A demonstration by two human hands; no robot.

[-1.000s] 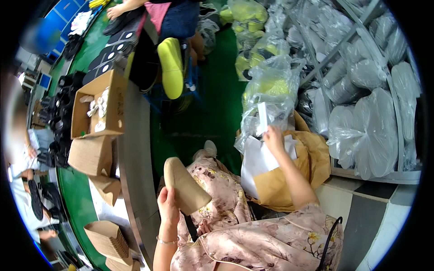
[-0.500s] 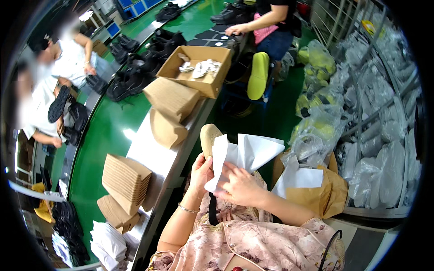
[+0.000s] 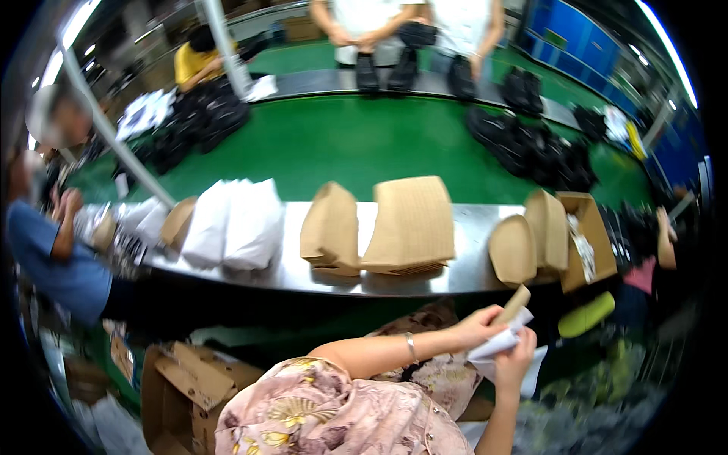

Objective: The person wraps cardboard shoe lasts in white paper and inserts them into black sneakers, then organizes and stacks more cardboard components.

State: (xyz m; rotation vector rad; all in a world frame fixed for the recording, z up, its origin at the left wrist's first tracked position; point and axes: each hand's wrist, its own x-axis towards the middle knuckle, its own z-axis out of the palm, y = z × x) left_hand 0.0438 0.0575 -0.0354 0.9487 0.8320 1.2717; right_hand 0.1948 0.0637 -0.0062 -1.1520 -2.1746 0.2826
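Observation:
Out past the lap, my left hand (image 3: pixel 476 329) is closed on a curved tan cardboard insert (image 3: pixel 518 302), whose narrow end sticks out beyond the fingers. White paper (image 3: pixel 494 346) is folded around the near part of the insert. My right hand (image 3: pixel 518 356) grips this paper close beside the left hand, and a loose flap hangs below it. The fingertips of the right hand are partly hidden by paper and blur. On the metal bench ahead stand a thick nested stack of similar tan inserts (image 3: pixel 412 220) and a smaller stack (image 3: pixel 330 227).
White paper-wrapped bundles (image 3: pixel 231 224) stand at the bench's left. More tan inserts (image 3: pixel 513 249) and an open cardboard box (image 3: pixel 595 239) with crumpled paper are at its right. Black shoes (image 3: pixel 523 144) line the green line beyond, with people behind. A large carton (image 3: pixel 171 379) sits lower left.
The view has swung left, so the bench now runs across ahead. The paper, spread wide before, is now folded closer round the insert, and my right hand has closed on it.

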